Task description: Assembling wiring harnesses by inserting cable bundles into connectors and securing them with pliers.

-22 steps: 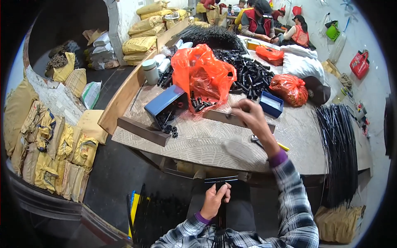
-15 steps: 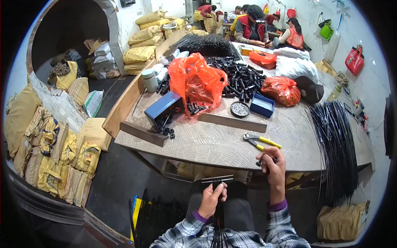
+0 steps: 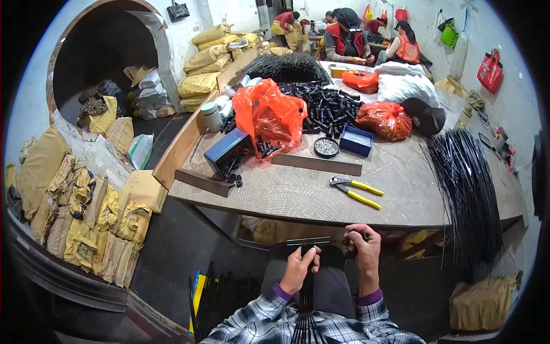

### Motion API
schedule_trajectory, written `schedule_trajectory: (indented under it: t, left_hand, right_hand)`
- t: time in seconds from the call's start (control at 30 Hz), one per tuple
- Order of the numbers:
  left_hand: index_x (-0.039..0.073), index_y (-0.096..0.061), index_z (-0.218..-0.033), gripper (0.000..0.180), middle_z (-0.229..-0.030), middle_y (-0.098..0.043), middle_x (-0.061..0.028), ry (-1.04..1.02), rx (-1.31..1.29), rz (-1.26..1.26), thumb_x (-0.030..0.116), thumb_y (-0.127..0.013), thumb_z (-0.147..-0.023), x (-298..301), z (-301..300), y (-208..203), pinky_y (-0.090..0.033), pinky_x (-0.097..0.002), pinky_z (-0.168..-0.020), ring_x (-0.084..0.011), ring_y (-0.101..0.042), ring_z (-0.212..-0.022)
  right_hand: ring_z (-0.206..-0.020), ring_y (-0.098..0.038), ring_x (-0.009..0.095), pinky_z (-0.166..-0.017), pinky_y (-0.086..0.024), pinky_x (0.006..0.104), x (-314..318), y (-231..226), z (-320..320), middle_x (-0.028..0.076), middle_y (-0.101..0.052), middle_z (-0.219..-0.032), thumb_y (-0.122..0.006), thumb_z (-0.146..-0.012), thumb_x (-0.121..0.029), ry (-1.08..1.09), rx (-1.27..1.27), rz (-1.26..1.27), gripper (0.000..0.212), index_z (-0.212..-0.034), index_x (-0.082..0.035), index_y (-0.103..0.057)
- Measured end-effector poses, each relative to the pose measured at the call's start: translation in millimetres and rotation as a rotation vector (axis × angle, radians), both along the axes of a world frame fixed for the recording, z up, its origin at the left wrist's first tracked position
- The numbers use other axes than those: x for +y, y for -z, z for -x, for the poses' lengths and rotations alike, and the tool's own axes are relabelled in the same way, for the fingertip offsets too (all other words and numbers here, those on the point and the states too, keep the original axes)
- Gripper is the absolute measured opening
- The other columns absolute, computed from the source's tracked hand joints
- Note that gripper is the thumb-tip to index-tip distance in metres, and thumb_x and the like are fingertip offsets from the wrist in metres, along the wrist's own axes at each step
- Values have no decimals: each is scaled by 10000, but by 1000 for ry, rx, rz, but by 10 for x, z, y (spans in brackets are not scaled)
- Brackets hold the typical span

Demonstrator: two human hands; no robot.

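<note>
My left hand (image 3: 299, 269) is closed around a bundle of thin black rods (image 3: 305, 324) that runs down across my lap. Thin rods lie crosswise (image 3: 309, 240) at the top of this bundle, just above my thumb. To its right, my right hand (image 3: 366, 255) is curled in front of the table edge, holding a small black part (image 3: 365, 236) mostly hidden by the fingers. Beyond both hands, end cutters with yellow handles (image 3: 366, 187) lie on the tabletop (image 3: 275, 198), touched by neither hand.
An orange plastic bag (image 3: 275, 112), a heap of black tubular parts (image 3: 332, 109), a blue box (image 3: 356, 143), a round dish (image 3: 326, 148) and a metal bar (image 3: 315, 165) are on the table. Long black rods (image 3: 467, 183) overhang its right edge. Co-workers sit farther back.
My right hand has come down and left, away from the cutters and nearer my left hand. The left hand keeps its hold on the rods. The whole view has shifted slightly.
</note>
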State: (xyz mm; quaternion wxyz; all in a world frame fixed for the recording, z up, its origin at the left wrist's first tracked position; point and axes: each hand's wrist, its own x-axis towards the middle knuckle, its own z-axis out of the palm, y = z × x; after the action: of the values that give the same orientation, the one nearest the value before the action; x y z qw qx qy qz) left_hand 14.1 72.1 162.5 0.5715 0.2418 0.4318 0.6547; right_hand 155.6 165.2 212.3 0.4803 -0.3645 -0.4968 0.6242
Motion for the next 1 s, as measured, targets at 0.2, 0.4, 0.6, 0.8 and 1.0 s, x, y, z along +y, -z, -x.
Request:
schedule_trajectory:
  t: [0.2,0.4,0.6,0.8,1.0]
  left_hand:
    - [14,-535,-907,168,-672,-513,-15,2,-11,8,180,-511,-901,-19,-18,4,-396,-212,-529,-92,-474,-568]
    - [16,-539,-887,177,-652,-506,-5,-2,-8,-13,186,-493,-909,101,48,-32,-390,-219,-514,-84,-472,-549]
    - [20,-543,-873,167,-633,-506,-7,-6,1,4,178,-502,-905,-4,-24,-12,-389,-220,-525,-86,-472,-549]
    - [26,-493,-958,184,-660,-528,-31,0,37,-44,203,-454,-926,30,-14,-6,-403,-222,-541,-94,-487,-558]
    - [50,-410,-957,298,-818,-618,-152,-87,4,-49,301,-249,-967,-95,-34,36,-448,-253,-561,-154,-556,-581]
  right_hand:
    - [-495,-461,30,-450,-363,155,-63,48,-75,56,-634,-723,-584,-796,-50,25,32,-8,118,-886,11,-630]
    - [-491,-463,39,-436,-363,159,90,41,-24,67,-627,-739,-564,-834,-92,75,40,-55,140,-902,15,-624]
    - [-477,-457,35,-435,-358,157,-30,185,-118,64,-625,-703,-565,-854,-130,55,45,-49,156,-898,8,-622]
    - [-434,-445,47,-398,-356,153,40,189,-111,77,-619,-722,-561,-870,-137,187,171,-79,183,-1001,-18,-512]
    - [-397,-438,72,-354,-347,169,27,316,-165,75,-578,-690,-541,-886,-145,227,308,-33,110,-927,-68,-475]
